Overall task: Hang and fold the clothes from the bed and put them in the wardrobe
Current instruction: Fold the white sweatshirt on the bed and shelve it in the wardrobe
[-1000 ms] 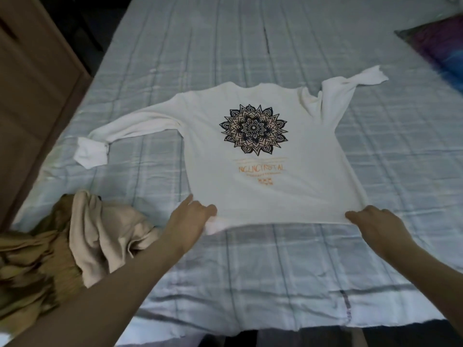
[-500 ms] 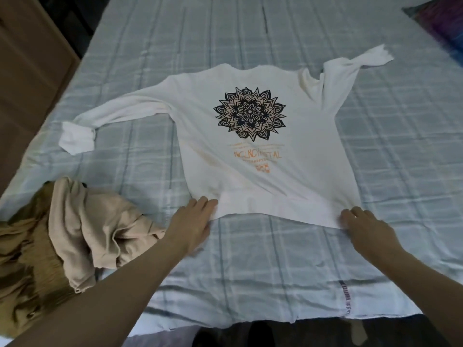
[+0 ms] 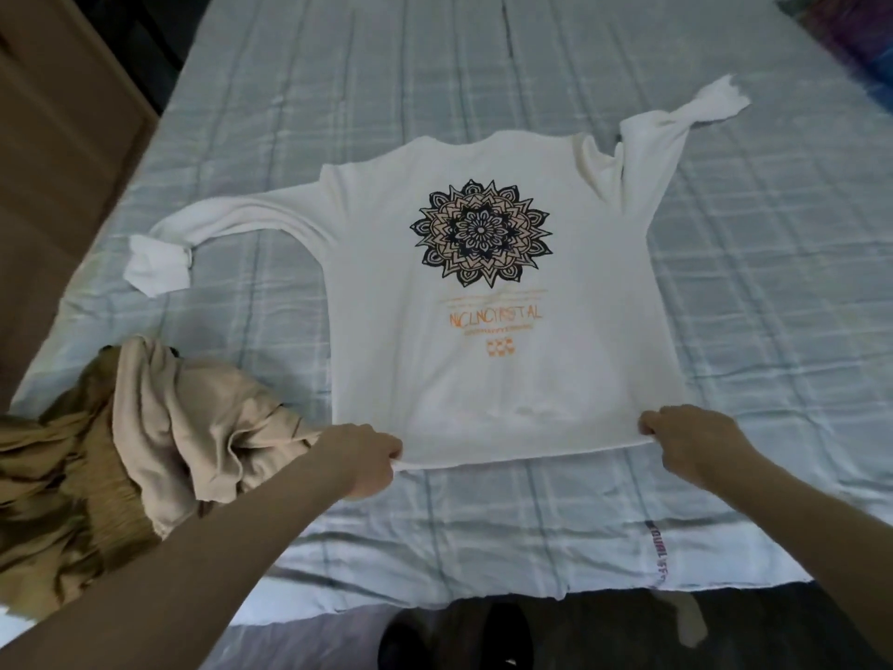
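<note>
Head view looks down on a white long-sleeved cotton sweatshirt with a dark mandala print and orange lettering (image 3: pixel 488 302), spread print-up on the bed with its pale blue checked sheet (image 3: pixel 754 292). Its long axis runs straight away from the person — hem at the near end, neckline at the far end — so the garment lies directly ahead of both hands and roughly centred between them. The left hand (image 3: pixel 360 459) pinches the near-left corner of the hem, fingers curled round the fabric; the right hand (image 3: pixel 686 440) grips the near-right corner the same way. The hem looks drawn taut between them and a little lifted off the sheet. Neither hand is nearer; each holds its own corner.

The sleeves matter for what I judge comes next, a fold. The left sleeve (image 3: pixel 227 229) stretches out sideways with its cuff turned back, while the right sleeve (image 3: pixel 662 147) angles up and away, bunched at the shoulder — both would need bringing in over the body first.

Just beside the left forearm sits a rumpled heap of beige and olive-brown clothes (image 3: pixel 145 442), near the hem corner but apart from the sweatshirt. Brown wooden furniture (image 3: pixel 58 152) stands along the bed's left side, and a dark multicoloured cloth (image 3: pixel 850 45) shows at the far right corner.
</note>
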